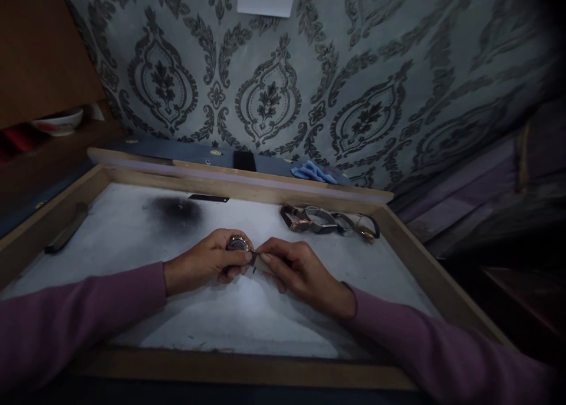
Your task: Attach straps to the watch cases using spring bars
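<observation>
Over the middle of the shallow wooden drawer or tray [247, 366], my left hand [216, 254] is closed round a wristwatch [239, 243] with a round, shiny case and a gold-toned rim. Its thumb presses at the lower edge of the case. My right hand [300, 269] pinches a flat grey-brown watch strap [264, 264] close beside the case. Whether strap and case are joined is hidden by the fingertips. Several other watches [322, 217] with dark straps lie in a row at the tray's far right.
A thin black strip [209, 198] lies near the tray's back edge, beside a dark smudge. At the left wall rests a long, dark-tipped tool [68, 228]. Beyond the rim are a black phone-like object [244, 161] and a blue cloth [313, 171]. A bowl [59, 123] stands on the left shelf.
</observation>
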The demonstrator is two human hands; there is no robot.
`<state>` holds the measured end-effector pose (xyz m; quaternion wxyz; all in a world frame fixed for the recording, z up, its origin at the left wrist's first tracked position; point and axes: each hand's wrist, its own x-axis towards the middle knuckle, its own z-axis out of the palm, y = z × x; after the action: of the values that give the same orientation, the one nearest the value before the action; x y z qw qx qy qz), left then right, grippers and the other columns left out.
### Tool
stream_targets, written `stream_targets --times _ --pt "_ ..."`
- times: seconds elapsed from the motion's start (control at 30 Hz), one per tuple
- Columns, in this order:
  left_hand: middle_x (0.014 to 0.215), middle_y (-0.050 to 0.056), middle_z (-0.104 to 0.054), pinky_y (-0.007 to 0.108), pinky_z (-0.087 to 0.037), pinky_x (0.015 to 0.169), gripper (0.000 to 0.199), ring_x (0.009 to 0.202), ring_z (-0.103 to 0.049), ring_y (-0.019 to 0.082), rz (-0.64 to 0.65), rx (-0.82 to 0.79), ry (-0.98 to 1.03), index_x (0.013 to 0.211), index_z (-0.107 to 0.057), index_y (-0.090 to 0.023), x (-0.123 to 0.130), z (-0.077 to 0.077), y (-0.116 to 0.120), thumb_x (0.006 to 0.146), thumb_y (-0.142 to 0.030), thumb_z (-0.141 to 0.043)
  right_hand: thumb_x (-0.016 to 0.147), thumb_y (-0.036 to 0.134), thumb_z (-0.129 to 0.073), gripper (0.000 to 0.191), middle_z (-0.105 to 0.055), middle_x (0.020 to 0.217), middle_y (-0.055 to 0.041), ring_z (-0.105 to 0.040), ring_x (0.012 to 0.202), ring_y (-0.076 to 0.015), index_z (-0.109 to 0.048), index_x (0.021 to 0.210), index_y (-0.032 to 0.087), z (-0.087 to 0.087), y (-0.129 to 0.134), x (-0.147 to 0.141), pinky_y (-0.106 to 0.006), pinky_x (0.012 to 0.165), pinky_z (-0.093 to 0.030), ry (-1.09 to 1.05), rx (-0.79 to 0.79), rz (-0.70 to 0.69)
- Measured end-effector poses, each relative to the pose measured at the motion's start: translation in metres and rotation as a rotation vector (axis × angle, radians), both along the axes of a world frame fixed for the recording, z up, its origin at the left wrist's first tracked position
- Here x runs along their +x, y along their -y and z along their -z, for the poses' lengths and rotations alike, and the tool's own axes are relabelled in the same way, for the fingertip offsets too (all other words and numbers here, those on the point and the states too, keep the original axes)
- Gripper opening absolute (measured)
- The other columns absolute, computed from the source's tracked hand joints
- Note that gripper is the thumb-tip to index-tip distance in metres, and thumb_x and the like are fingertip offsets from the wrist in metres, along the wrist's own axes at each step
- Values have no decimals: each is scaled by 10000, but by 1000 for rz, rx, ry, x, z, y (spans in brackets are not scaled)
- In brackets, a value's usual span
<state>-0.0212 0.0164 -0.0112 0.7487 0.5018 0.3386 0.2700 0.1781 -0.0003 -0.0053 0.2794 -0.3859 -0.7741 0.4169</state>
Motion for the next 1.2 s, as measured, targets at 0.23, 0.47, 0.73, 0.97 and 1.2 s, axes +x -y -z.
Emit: stream_targets --times 0.23,0.47,0.73,0.97,1.2 --pt "575 -46 -530 173 -242 376 205 429 -377 49 -2 10 -5 773 -528 -151 0 0 -2 729 -299 -664 961 221 -433 198 -495 494 65 -471 394 -64 -602 908 135 -3 0 -1 -177 436 -368 25 61 -14" --pt "572 -46 -527 171 -232 374 170 432 -382 49 6 8 -6 768 -534 -151 0 0 -2 733 -274 -648 989 190 -380 186 -541 520 50 -510 444 -88 -561 999 150 2 1 4 -202 505 -398 147 317 -69" --pt "578 -43 -527 168 -243 376 170 433 -386 48 -7 1 -10 759 -536 -149 0 3 -4 734 -265 -657 978 183 -376 112 -571 648 9 -502 507 -108 -485 955 187 -2 2 4 -223 505 -366 216 442 4" --pt "562 -45 -531 164 -229 364 181 413 -368 40 -21 0 5 741 -528 -149 0 1 -2 731 -273 -660 995 401 -356 217 -501 620 56 -445 422 -77 -385 892 212 0 -3 -2 -197 431 -371 -20 -180 13" --pt "566 -44 -530 163 -239 368 215 425 -372 42 -19 -3 11 740 -535 -146 0 0 -2 718 -298 -686 911 500 -528 322 -445 624 60 -350 526 -79 -431 877 195 4 -3 -4 -200 473 -278 -145 -270 16"
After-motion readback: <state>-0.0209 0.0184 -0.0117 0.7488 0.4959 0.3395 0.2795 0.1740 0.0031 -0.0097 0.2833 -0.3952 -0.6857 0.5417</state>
